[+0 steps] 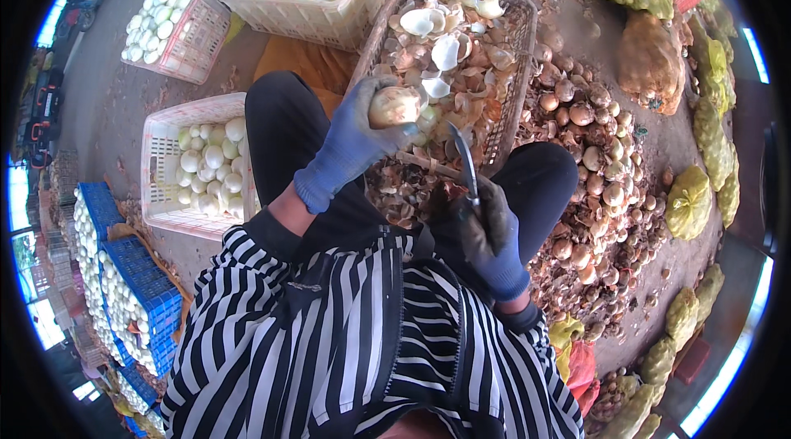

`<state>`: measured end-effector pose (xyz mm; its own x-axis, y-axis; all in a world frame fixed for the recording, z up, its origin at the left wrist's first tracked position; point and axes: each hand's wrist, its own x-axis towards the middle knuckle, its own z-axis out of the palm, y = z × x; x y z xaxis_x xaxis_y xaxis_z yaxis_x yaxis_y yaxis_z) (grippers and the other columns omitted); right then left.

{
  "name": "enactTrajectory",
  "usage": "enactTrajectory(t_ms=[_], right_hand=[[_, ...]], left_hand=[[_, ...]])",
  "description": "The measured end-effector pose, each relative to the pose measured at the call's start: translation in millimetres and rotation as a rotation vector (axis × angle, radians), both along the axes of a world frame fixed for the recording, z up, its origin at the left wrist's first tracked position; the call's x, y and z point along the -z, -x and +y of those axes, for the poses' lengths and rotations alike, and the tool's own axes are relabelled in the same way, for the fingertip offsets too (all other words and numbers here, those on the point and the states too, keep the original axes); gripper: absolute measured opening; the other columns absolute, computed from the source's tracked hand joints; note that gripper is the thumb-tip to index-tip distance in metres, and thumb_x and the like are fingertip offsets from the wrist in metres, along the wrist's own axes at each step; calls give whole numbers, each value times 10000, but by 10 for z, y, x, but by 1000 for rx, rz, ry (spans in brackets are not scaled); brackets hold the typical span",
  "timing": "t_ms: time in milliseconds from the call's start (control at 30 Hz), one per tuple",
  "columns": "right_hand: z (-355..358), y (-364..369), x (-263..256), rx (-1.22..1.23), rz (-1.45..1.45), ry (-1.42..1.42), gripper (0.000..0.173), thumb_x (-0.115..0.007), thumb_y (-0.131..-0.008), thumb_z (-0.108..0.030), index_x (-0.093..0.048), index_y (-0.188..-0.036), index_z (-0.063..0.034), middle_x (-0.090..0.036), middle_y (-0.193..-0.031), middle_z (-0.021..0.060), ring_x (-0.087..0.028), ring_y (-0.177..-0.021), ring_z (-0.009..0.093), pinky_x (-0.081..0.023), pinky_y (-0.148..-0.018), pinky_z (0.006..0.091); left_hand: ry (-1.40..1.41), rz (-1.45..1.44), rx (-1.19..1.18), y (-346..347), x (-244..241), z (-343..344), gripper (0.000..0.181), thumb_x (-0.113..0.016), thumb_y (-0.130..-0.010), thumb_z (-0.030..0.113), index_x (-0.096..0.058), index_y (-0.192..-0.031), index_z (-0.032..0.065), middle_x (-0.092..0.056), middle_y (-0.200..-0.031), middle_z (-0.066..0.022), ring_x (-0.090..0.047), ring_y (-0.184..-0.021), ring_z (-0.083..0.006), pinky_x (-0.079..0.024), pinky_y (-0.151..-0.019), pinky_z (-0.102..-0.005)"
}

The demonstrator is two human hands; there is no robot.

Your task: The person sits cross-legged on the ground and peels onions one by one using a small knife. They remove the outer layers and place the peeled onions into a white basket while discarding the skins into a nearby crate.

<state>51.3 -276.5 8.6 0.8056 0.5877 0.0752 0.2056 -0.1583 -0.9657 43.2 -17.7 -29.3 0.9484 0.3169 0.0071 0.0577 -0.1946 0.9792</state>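
My left hand, in a blue knitted glove, grips a pale onion above the near left part of a crate. In my right hand, gloved alike with a dark, dirty palm, is a small knife with a curved blade. The blade points up and away from me, apart from the onion. Beneath both hands, between my knees, stands a brown plastic crate holding loose onion skins. Several white peeled pieces lie on top of the skins. The knife's handle is mostly hidden in my fist.
A white crate of peeled onions stands by my left knee. Fuller crates of peeled onions are ahead. Unpeeled onions heap on the floor at right, with yellow mesh sacks beyond. Blue crates stand at far left.
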Motion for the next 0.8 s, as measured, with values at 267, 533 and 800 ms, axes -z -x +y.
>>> enactTrajectory(t_ms=[267,533,800], right_hand=[[247,-55,23,-57,-323,234,398,-613,-908,-64,-528,-1294,-15,-673,-1016,161,-691,-885,328,-547,-732,366],[234,-85,211,-131,-174,294,296,-554,-929,-57,-559,-1222,-15,-659,-814,196,-698,-787,358,-538,-695,363],[288,-178,151,-204,-374,473,330,-585,-907,-152,-548,-1208,-21,-650,-923,210,-661,-834,405,-534,-699,445]], left_hand=[[-456,-204,-43,128,-104,-129,684,-874,-642,154,-555,-1233,25,-596,-1160,-158,-631,-1062,-291,-508,-939,-365],[-609,-219,-91,191,-81,-124,705,-863,-613,149,-534,-1228,48,-597,-1142,-166,-640,-1003,-333,-536,-868,-380],[430,302,241,274,-376,64,619,-848,-716,154,-520,-1224,20,-565,-1124,-48,-579,-999,-121,-500,-873,-266]])
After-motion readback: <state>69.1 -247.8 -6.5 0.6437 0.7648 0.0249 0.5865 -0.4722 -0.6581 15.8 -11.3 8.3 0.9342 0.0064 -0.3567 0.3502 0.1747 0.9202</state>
